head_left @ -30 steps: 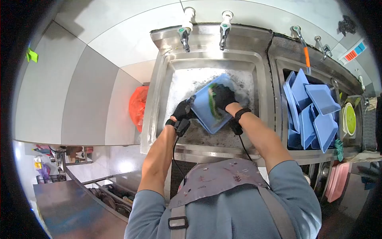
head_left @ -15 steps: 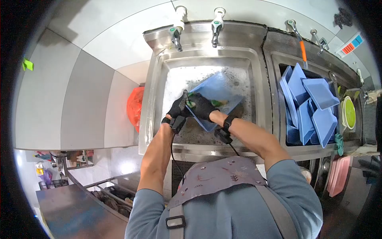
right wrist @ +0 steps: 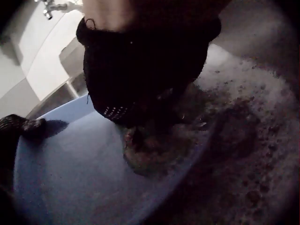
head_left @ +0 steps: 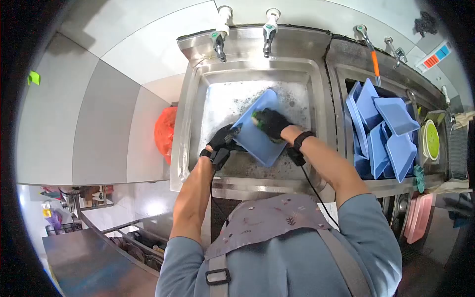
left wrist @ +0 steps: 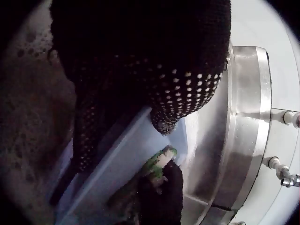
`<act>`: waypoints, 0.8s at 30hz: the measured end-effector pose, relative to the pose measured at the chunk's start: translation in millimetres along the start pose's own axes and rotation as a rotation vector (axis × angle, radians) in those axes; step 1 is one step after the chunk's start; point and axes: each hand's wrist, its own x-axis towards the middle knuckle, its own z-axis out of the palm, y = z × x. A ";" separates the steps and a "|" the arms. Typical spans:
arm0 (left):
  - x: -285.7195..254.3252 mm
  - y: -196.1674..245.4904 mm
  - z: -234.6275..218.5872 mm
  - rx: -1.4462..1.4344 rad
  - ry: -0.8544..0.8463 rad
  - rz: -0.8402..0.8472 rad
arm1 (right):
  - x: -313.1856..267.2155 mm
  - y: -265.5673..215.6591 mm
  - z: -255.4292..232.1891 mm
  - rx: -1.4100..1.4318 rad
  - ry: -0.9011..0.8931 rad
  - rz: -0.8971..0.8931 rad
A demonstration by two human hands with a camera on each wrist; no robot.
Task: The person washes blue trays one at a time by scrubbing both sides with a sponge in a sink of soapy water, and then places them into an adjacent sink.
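Scrubbing step: left hand [head_left: 223, 138] grasps blue tray [head_left: 257, 129] edge over soapy sink [head_left: 316, 89]; right hand [head_left: 270, 122] clenches green sponge [left wrist: 159, 161]. Next probably needs a rinse.

Both gloved hands [head_left: 247, 129] forward, fingers curled
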 end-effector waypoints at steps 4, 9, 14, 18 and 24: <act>17.2 -8.7 -19.4 0.100 -0.016 0.106 | -12.1 44.8 -15.4 -0.393 -0.269 0.088; 0.6 19.2 2.6 -0.005 0.001 0.087 | -11.9 50.6 40.1 0.001 0.109 0.242; 52.5 -27.4 -46.6 0.226 -0.012 0.228 | 5.8 -37.6 26.3 0.283 0.077 0.034; 49.1 -18.5 -58.8 1.063 0.021 0.760 | -3.1 -72.6 24.6 0.358 0.024 -0.126; 28.9 -3.5 -63.9 1.397 0.179 0.947 | -19.2 -8.8 65.7 -0.092 -0.066 -0.453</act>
